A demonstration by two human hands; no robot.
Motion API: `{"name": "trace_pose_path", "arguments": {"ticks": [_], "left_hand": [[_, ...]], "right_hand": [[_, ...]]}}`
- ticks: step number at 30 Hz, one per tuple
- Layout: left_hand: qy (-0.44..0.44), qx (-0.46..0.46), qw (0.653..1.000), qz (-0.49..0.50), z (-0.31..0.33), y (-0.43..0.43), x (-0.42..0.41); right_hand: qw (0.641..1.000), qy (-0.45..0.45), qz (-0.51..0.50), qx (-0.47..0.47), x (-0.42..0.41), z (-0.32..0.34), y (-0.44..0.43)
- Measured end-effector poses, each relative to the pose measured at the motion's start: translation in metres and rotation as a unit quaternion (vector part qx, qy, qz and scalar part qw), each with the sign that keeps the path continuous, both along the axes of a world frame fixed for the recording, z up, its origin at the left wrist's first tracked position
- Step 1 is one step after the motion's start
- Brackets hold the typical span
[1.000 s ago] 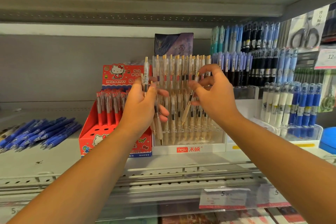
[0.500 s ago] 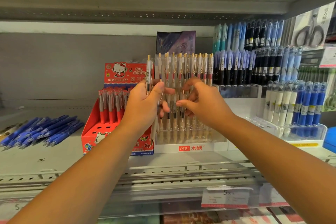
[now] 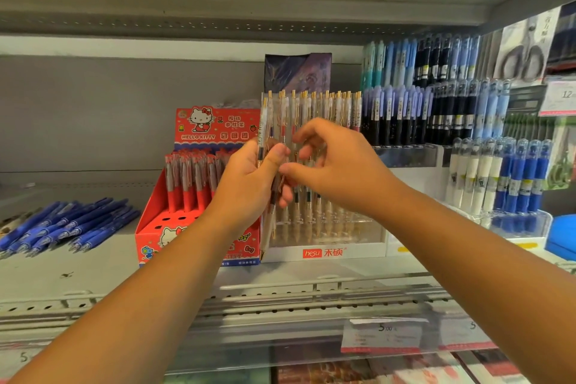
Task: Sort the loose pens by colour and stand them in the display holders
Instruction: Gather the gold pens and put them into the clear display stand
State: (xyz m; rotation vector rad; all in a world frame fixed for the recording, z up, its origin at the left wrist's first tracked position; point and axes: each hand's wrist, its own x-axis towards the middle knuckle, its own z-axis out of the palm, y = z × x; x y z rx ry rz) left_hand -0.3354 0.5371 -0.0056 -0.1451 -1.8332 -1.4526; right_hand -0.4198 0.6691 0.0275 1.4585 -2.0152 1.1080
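My left hand [image 3: 246,181] grips a small bunch of clear pens with gold clips [image 3: 261,134], tips pointing down in front of the shelf. My right hand [image 3: 343,165] hovers right beside it with thumb and fingers curved and apart; the thumb tip touches the bunch and nothing sits between the fingers. Behind both hands stands the clear display holder [image 3: 327,254], its white base with a red label, filled with several upright clear gold-clip pens [image 3: 330,103]. A pile of loose blue pens [image 3: 68,224] lies flat on the shelf at the left.
A red Hello Kitty box [image 3: 199,131] of red pens stands left of the clear holder. Tiered racks of blue and black pens [image 3: 436,103] and white and blue pens [image 3: 498,178] fill the right. Packaged scissors [image 3: 523,53] hang top right. Price tags [image 3: 383,333] line the shelf rail.
My right hand stood a pen among those in the clear holder, let it go and came back left to the bunch in my left hand. The left hand stayed in place.
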Motion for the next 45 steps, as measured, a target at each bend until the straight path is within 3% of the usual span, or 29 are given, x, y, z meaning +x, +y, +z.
{"name": "trace_pose_path", "arguments": {"ticks": [10, 19, 24, 28, 35, 45], "left_hand": [[0.008, 0.002, 1.000, -0.018, -0.002, 0.001, 0.001], [-0.012, 0.052, 0.997, -0.064, -0.002, 0.001, 0.002], [-0.011, 0.034, 0.998, -0.045, 0.000, 0.000, 0.003], [-0.023, 0.006, 1.000, 0.002, -0.002, -0.006, 0.000], [-0.039, 0.094, 0.992, -0.079, -0.002, -0.008, -0.002], [-0.040, 0.031, 0.996, -0.067, -0.003, -0.002, -0.003]], "right_hand": [[0.981, -0.173, 0.070, -0.044, 0.012, -0.004, -0.002], [0.960, -0.230, 0.106, -0.121, 0.013, 0.000, 0.010], [0.933, -0.276, 0.130, -0.189, 0.003, 0.013, 0.025], [0.945, -0.243, 0.076, -0.205, -0.012, 0.016, 0.030], [0.962, -0.196, -0.004, -0.188, -0.032, 0.000, 0.021], [0.988, -0.139, -0.017, -0.057, -0.036, -0.022, 0.004]]}}
